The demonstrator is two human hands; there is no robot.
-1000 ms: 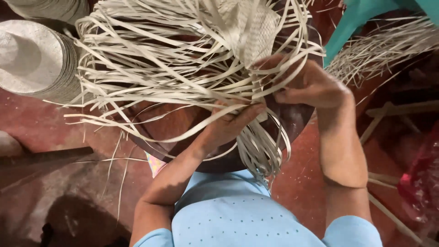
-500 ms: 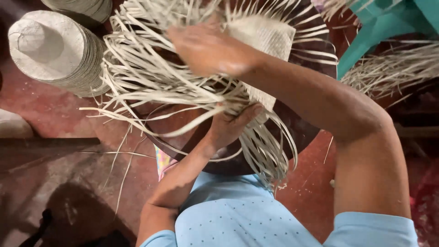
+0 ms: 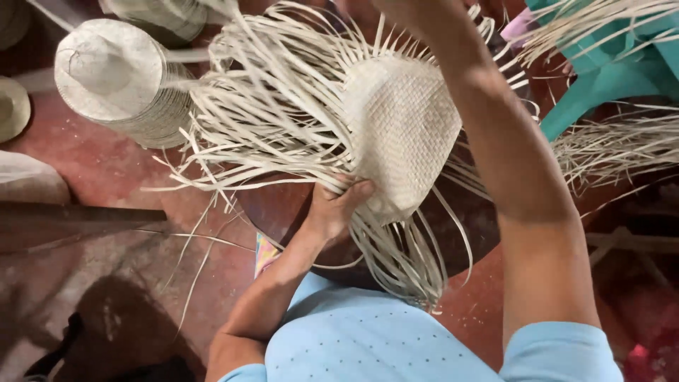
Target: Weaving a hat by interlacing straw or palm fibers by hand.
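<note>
Setting: small hand-weaving workshop for straw hats, floor-level work area.

Evidence: a partly woven hat crown (image 3: 403,131) with long loose straw strips (image 3: 276,113) fanning from its edge rests over a dark round block (image 3: 297,205). A stack of finished pale hats (image 3: 117,81) stands at upper left, with another stack (image 3: 159,14) behind it and a single hat (image 3: 10,106) at the left edge. A bundle of unwoven straw (image 3: 615,145) lies at right beside a teal plastic chair (image 3: 601,78). The floor (image 3: 106,170) is worn red cement, with stray strips scattered across it. No machinery is visible; all material is hand-worked fibre.
</note>
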